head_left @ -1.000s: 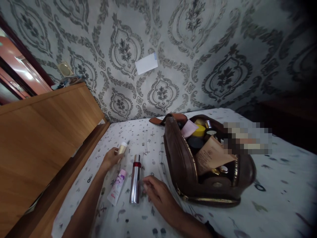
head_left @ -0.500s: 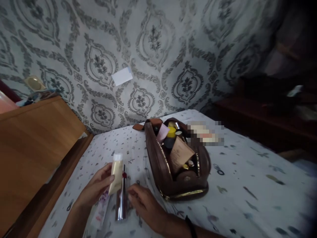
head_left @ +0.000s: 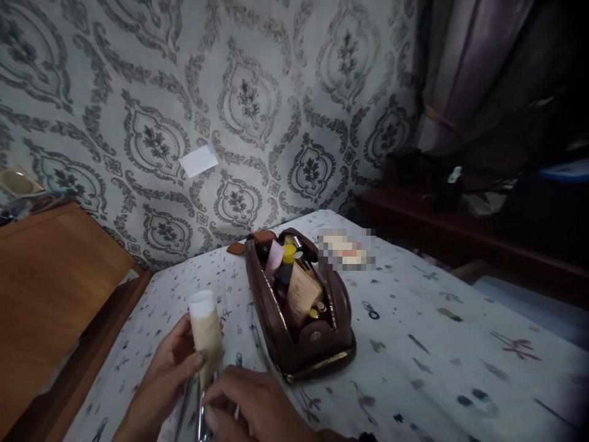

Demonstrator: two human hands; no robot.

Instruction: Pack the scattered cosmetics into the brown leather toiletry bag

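A cream-coloured squeeze tube [head_left: 206, 334] with a white cap stands upright in my left hand [head_left: 168, 368], its thumb and fingers closed around the sides. Just below it, a shiny silver cosmetic tube [head_left: 201, 414] shows beside the fingertips of my right hand [head_left: 248, 399]. These fingers are curled against the silver tube, and the hand hides much of it. To the right of both hands sits an unzipped brown toiletry bag [head_left: 269, 331]. Inside are a beige tube [head_left: 302, 293], a dark bottle with a yellow cap [head_left: 288, 253] and a pink item [head_left: 275, 261].
The bag rests on a bed sheet with small printed figures [head_left: 391, 319]. A pixelated item [head_left: 347, 248] lies behind it. Wooden furniture [head_left: 59, 270] borders the left side, patterned wallpaper [head_left: 248, 98] the back. A dark red ledge [head_left: 414, 215] runs along the right.
The view has swung right, so everything appears further left. My right hand has moved in to the silver tube, beneath the cream tube. My left hand keeps hold of the cream tube.
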